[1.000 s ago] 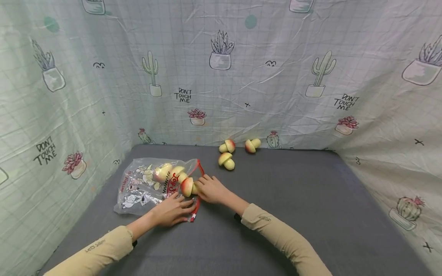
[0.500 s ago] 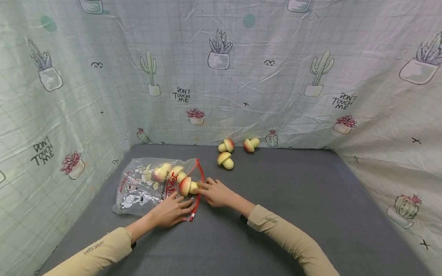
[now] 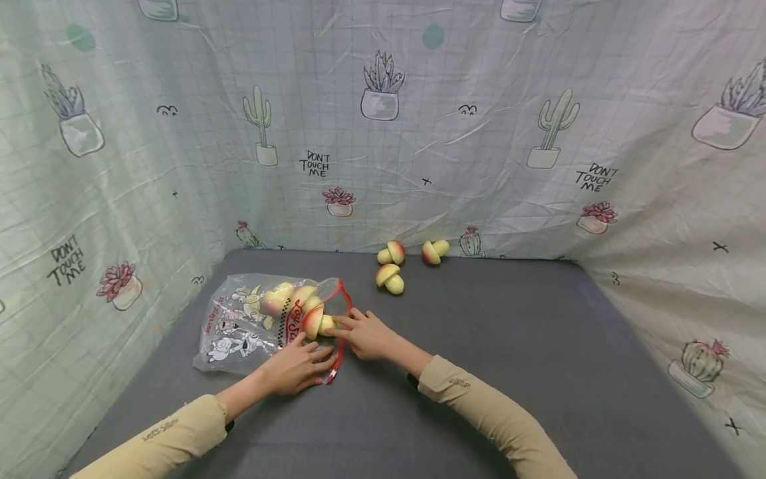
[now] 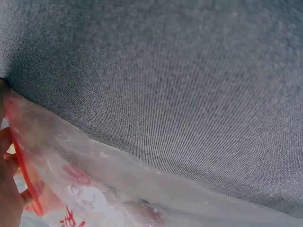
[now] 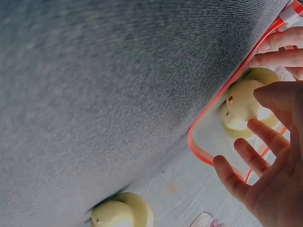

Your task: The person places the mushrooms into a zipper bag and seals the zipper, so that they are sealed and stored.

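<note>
A clear plastic zip bag (image 3: 224,319) with a red-edged mouth lies on the left, printed with cartoon figures. Inside it are toy mushrooms (image 3: 278,298) in yellow and red. My left hand (image 3: 296,364) rests on the bag's near side, its fingers spread by the red zip edge (image 4: 26,175). My right hand (image 3: 366,334) is at the mouth, fingertips against the pale stem of a mushroom (image 3: 312,322) lying just within the opening. In the right wrist view, the right fingers (image 5: 270,137) are loosely extended and spread beside that mushroom (image 5: 244,101).
Three more toy mushrooms lie at the back of the dark grey table (image 3: 479,346): one by the cloth (image 3: 391,253), one in front of it (image 3: 391,279), and one to the right (image 3: 435,252). A patterned cloth backdrop (image 3: 431,113) encloses the back and sides.
The mushroom at the mouth has moved left, deeper into the bag, with my right fingertips following its stem. The right fingers have loosened from around it. My left hand has stayed nearly still.
</note>
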Action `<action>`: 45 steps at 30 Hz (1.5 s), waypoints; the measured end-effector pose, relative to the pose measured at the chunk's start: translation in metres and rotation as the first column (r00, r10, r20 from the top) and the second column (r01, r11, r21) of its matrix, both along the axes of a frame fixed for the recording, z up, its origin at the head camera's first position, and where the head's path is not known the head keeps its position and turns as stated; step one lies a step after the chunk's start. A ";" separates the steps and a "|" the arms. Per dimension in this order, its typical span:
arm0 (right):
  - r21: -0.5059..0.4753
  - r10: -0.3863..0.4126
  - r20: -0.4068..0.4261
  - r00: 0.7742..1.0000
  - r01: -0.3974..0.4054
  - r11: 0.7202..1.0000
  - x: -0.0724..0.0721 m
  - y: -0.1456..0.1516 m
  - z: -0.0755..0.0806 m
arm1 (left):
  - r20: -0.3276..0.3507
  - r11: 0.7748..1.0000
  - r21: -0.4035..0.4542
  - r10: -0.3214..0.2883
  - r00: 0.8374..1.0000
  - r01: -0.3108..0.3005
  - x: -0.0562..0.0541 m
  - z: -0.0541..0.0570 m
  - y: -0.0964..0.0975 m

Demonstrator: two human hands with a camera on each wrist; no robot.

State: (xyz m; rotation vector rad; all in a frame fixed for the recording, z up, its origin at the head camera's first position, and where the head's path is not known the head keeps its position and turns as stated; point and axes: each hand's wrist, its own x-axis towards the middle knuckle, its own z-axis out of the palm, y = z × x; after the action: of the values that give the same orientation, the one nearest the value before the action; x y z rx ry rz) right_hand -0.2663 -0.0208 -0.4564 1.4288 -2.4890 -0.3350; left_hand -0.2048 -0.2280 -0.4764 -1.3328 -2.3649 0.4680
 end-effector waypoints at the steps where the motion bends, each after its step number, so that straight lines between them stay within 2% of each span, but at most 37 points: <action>1: -0.004 0.000 -0.006 1.000 0.000 1.000 0.000 -0.001 0.000 | 0.004 1.000 0.005 0.002 1.000 -0.002 0.000 0.000 0.000; 11: -0.014 0.008 -0.026 1.000 -0.008 1.000 -0.002 -0.010 -0.002 | 0.020 1.000 0.022 0.006 1.000 -0.007 0.000 0.000 0.000; 20: 0.020 0.001 -0.038 0.999 0.000 1.000 -0.004 -0.014 0.001 | 0.054 0.999 0.005 0.053 0.997 -0.054 0.001 0.001 0.000; 28: 0.015 -0.011 -0.013 1.000 0.011 1.000 -0.006 -0.018 0.001 | 0.044 0.999 0.017 0.027 0.999 -0.028 0.001 0.000 0.000; 34: 0.018 -0.033 0.005 0.999 0.033 0.999 -0.005 -0.023 0.001 | 0.078 0.999 0.014 0.045 0.996 -0.046 0.001 -0.001 0.000; 38: 0.020 -0.045 0.019 0.999 0.045 0.999 -0.005 -0.027 0.001 | 0.068 0.999 0.018 0.039 0.997 -0.040 0.002 0.000 0.000; 45: 0.017 -0.042 -0.008 0.999 0.042 0.999 -0.008 -0.030 0.000 | 0.062 0.999 0.007 0.048 0.997 -0.048 0.002 0.000 0.001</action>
State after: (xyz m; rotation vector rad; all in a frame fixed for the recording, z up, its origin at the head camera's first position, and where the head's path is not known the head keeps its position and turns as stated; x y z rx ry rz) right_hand -0.2744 -0.0511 -0.4569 1.3810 -2.5191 -0.3692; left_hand -0.2025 -0.2273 -0.4760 -1.3069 -2.4509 0.4357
